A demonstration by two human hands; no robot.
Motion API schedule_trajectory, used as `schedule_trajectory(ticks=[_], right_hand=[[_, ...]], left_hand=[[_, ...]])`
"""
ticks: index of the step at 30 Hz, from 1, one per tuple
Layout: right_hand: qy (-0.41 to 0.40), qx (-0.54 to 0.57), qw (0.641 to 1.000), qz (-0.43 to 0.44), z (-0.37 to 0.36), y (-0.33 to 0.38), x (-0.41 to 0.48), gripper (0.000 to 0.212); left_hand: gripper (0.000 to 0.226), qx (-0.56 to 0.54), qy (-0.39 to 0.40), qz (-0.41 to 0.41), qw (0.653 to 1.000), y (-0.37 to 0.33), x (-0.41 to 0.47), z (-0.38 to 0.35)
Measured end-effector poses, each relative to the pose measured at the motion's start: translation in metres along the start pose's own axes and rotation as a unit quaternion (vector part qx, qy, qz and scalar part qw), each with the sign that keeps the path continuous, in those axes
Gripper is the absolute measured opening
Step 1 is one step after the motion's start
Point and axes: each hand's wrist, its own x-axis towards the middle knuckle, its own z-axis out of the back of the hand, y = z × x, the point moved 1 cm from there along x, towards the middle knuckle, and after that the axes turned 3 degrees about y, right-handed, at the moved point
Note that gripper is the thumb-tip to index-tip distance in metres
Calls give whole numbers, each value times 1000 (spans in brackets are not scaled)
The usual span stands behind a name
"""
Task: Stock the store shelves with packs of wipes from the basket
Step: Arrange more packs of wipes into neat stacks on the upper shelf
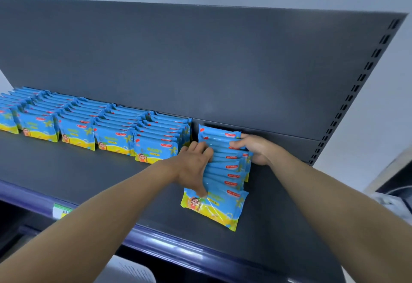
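The fingers (206, 151) of the left hand (192, 169) curl over the left side of a row of wipe packs (225, 169), with the thumb reaching down onto the front pack (218, 209). On the other side, the fingers (237, 143) of the right hand (256, 149) curl over the packs' right ends near the back of the row. The row stands on edge on the dark shelf (89, 171), right of the frame's middle, its rear pack against the grey back panel (200, 59). More rows of packs (116, 135) stretch away toward the left edge. A green label (61, 211) sits on the shelf's purple front edge (167, 241), lower left.
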Motion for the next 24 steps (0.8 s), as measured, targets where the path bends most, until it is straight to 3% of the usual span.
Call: schedule_trajectory(ticks=[6,11,15,19,24], right_hand=[[-1,22,999,38,4,1,-3,27],[-88,92,988,94,-9,-4,5,19],[-122,125,981,88,-14,-7,9,25],[-65,181,981,31,-13,-14,7,44],[-94,139,985,30,-19,-9,9,44]], left_hand=[[72,29,-65,8,997,1,7,4],[102,28,-98,41,994,7,15,1],[112,-42,-41,58,997,15,20,-5],[125,-98,-12,71,993,13,25,-3],[128,-95,17,90,991,17,28,3]])
